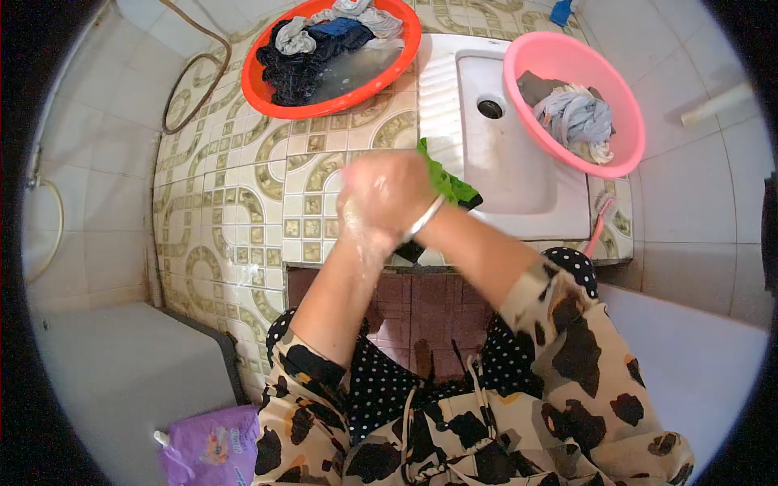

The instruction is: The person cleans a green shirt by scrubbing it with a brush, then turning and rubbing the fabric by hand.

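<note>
My right hand [397, 186], with a white bangle [425, 217] at its wrist, is pressed over my left hand [350, 212]. Both are wet and have a little foam on them. Motion smears the fingers, so whatever lies between the hands cannot be made out. A bright green and black cloth [450, 183] lies just behind my right hand, at the edge of a white squat toilet pan [510, 170]. Part of it is hidden by the hands. A dark patch [409, 251] shows below my wrists at the tile edge.
An orange-red basin [340, 104] holds dark and grey clothes in cloudy water. A pink basin [632, 121] with grey clothes stands over the pan's right side. A pink handle [600, 227] leans nearby. At lower left is a purple pouch [211, 445]; a hose [219, 69] lies behind.
</note>
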`<move>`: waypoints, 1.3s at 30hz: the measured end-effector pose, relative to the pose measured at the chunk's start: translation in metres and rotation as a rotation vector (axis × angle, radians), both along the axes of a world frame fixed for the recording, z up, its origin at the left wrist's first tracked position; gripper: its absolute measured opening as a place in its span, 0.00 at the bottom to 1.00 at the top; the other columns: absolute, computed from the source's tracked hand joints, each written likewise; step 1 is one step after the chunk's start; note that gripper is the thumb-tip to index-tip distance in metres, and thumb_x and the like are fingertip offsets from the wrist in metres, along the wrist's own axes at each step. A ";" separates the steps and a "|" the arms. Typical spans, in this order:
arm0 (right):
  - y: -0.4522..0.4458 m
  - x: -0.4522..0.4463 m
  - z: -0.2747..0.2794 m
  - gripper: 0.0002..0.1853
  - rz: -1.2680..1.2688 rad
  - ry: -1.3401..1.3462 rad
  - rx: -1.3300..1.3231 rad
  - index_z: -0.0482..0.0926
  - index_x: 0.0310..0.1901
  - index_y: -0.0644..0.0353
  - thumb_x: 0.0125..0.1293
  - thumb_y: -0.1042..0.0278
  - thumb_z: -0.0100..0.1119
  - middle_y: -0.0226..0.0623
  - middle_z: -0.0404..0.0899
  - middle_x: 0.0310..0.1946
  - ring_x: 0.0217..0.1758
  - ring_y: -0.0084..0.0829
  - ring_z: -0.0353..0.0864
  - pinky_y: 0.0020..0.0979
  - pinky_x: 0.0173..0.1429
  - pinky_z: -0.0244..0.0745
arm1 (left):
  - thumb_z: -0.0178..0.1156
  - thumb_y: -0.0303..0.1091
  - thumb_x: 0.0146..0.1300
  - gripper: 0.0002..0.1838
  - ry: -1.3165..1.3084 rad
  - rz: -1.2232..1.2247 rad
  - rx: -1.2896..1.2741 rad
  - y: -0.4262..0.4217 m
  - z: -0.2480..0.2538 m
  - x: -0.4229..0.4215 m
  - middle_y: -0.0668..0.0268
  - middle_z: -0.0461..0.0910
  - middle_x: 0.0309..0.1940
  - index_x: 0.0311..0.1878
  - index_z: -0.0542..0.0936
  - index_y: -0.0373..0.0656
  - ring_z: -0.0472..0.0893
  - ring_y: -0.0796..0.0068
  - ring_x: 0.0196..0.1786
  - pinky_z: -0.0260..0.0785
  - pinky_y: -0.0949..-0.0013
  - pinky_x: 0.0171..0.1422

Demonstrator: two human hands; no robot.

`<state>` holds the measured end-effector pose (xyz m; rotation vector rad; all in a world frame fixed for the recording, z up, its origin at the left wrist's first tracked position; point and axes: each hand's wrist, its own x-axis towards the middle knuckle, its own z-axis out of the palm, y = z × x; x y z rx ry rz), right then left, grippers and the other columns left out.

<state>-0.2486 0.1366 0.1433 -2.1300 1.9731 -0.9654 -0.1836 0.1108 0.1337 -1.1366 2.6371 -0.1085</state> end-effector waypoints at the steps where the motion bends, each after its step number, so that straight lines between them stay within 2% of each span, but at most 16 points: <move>1: -0.009 -0.023 -0.012 0.11 -0.117 0.027 0.049 0.75 0.16 0.54 0.49 0.59 0.51 0.42 0.74 0.17 0.20 0.40 0.75 0.37 0.25 0.71 | 0.44 0.42 0.62 0.11 0.564 0.384 0.653 0.004 0.006 -0.003 0.64 0.75 0.33 0.35 0.73 0.47 0.75 0.70 0.37 0.66 0.64 0.42; 3: -0.011 -0.030 -0.017 0.10 -0.241 0.042 0.101 0.73 0.16 0.54 0.49 0.60 0.52 0.41 0.71 0.14 0.17 0.40 0.73 0.38 0.23 0.70 | 0.39 0.36 0.63 0.14 1.678 1.161 1.961 0.009 0.011 -0.005 0.61 0.76 0.37 0.37 0.75 0.44 0.75 0.69 0.42 0.66 0.62 0.51; 4: -0.007 -0.022 -0.014 0.10 -0.201 0.018 0.027 0.73 0.15 0.54 0.48 0.61 0.53 0.41 0.71 0.14 0.17 0.41 0.73 0.38 0.24 0.70 | 0.39 0.36 0.63 0.14 1.673 1.168 1.959 -0.001 -0.022 0.002 0.61 0.76 0.37 0.37 0.75 0.44 0.75 0.69 0.42 0.66 0.62 0.51; 6: 0.004 0.002 0.001 0.10 -0.158 0.004 -0.050 0.72 0.15 0.53 0.48 0.61 0.53 0.41 0.71 0.13 0.17 0.41 0.73 0.37 0.25 0.71 | 0.38 0.47 0.64 0.16 1.738 0.238 1.825 -0.032 -0.110 0.020 0.62 0.74 0.33 0.34 0.71 0.46 0.74 0.66 0.37 0.67 0.62 0.44; 7: 0.014 0.022 0.010 0.10 -0.025 -0.054 -0.207 0.72 0.15 0.54 0.48 0.61 0.54 0.41 0.71 0.13 0.17 0.41 0.73 0.38 0.25 0.70 | 0.38 0.47 0.64 0.16 1.744 0.232 1.828 -0.033 -0.104 0.021 0.62 0.74 0.33 0.34 0.71 0.46 0.74 0.66 0.37 0.67 0.62 0.44; 11: 0.002 -0.007 -0.003 0.11 -0.036 -0.272 -0.324 0.72 0.16 0.56 0.50 0.61 0.53 0.41 0.71 0.14 0.18 0.45 0.72 0.39 0.26 0.68 | 0.41 0.50 0.63 0.20 1.037 0.285 0.557 -0.021 -0.039 0.030 0.65 0.73 0.22 0.20 0.68 0.49 0.73 0.70 0.28 0.67 0.66 0.34; 14: -0.005 -0.081 -0.014 0.18 -0.396 -0.336 -0.056 0.73 0.20 0.64 0.57 0.56 0.47 0.50 0.72 0.19 0.23 0.48 0.72 0.41 0.29 0.67 | 0.50 0.42 0.59 0.10 1.628 0.105 2.249 -0.020 0.001 0.034 0.67 0.71 0.27 0.33 0.71 0.46 0.72 0.76 0.34 0.68 0.67 0.39; 16: -0.004 -0.086 -0.007 0.21 -0.434 -0.361 -0.049 0.74 0.20 0.64 0.56 0.52 0.47 0.50 0.72 0.17 0.22 0.48 0.73 0.43 0.30 0.68 | 0.57 0.45 0.55 0.17 1.521 0.000 2.025 -0.028 0.018 0.043 0.66 0.69 0.30 0.42 0.69 0.46 0.70 0.77 0.36 0.67 0.69 0.43; 18: -0.011 -0.075 0.011 0.22 -0.096 -0.601 -0.029 0.74 0.21 0.65 0.55 0.51 0.50 0.49 0.71 0.15 0.20 0.45 0.73 0.40 0.29 0.67 | 0.61 0.46 0.50 0.23 1.100 0.103 0.922 -0.019 0.029 0.043 0.63 0.69 0.28 0.43 0.71 0.40 0.70 0.72 0.34 0.67 0.66 0.43; 19: -0.010 -0.065 0.022 0.23 0.002 -0.541 -0.030 0.74 0.20 0.65 0.53 0.48 0.53 0.48 0.70 0.14 0.20 0.41 0.73 0.38 0.28 0.66 | 0.64 0.46 0.46 0.30 0.968 0.080 0.902 -0.015 0.030 0.040 0.59 0.72 0.33 0.49 0.69 0.38 0.72 0.70 0.39 0.66 0.65 0.47; 24: -0.003 -0.037 0.064 0.13 0.323 -0.725 0.045 0.74 0.35 0.64 0.55 0.63 0.57 0.31 0.74 0.28 0.33 0.20 0.71 0.24 0.40 0.68 | 0.61 0.42 0.51 0.30 0.702 -0.001 0.861 -0.005 0.011 0.036 0.55 0.73 0.47 0.54 0.66 0.38 0.73 0.67 0.51 0.65 0.65 0.53; 26: -0.007 -0.049 0.056 0.25 0.420 -1.011 0.029 0.65 0.52 0.62 0.53 0.67 0.60 0.36 0.69 0.47 0.51 0.24 0.68 0.25 0.53 0.65 | 0.60 0.41 0.54 0.26 1.254 0.588 1.484 -0.009 0.025 0.037 0.57 0.74 0.45 0.52 0.67 0.37 0.74 0.64 0.49 0.66 0.64 0.52; 30: 0.009 -0.097 0.015 0.37 0.321 -0.894 0.461 0.57 0.59 0.63 0.49 0.65 0.64 0.42 0.62 0.57 0.58 0.29 0.62 0.32 0.59 0.60 | 0.55 0.42 0.57 0.24 1.595 0.691 1.839 -0.027 0.041 0.051 0.57 0.74 0.45 0.52 0.68 0.36 0.75 0.63 0.46 0.67 0.60 0.52; 36: 0.012 -0.096 -0.044 0.26 0.177 -0.622 0.731 0.70 0.51 0.62 0.48 0.69 0.63 0.39 0.75 0.42 0.49 0.29 0.71 0.31 0.56 0.64 | 0.50 0.46 0.58 0.26 1.789 0.516 1.982 -0.039 0.041 0.067 0.55 0.72 0.48 0.53 0.67 0.36 0.74 0.59 0.49 0.64 0.57 0.56; 38: 0.012 -0.111 -0.035 0.18 0.313 -1.525 0.324 0.72 0.45 0.62 0.50 0.73 0.59 0.38 0.75 0.39 0.46 0.30 0.73 0.32 0.53 0.67 | 0.50 0.46 0.58 0.26 1.806 0.498 1.949 -0.042 0.043 0.070 0.55 0.72 0.49 0.54 0.67 0.36 0.72 0.59 0.51 0.62 0.57 0.57; 39: 0.012 -0.113 -0.025 0.18 0.318 -1.525 0.320 0.72 0.45 0.62 0.50 0.73 0.59 0.38 0.75 0.39 0.46 0.30 0.73 0.32 0.53 0.67 | 0.50 0.46 0.58 0.26 1.806 0.495 1.944 -0.042 0.043 0.069 0.55 0.72 0.49 0.54 0.67 0.36 0.72 0.59 0.51 0.62 0.57 0.57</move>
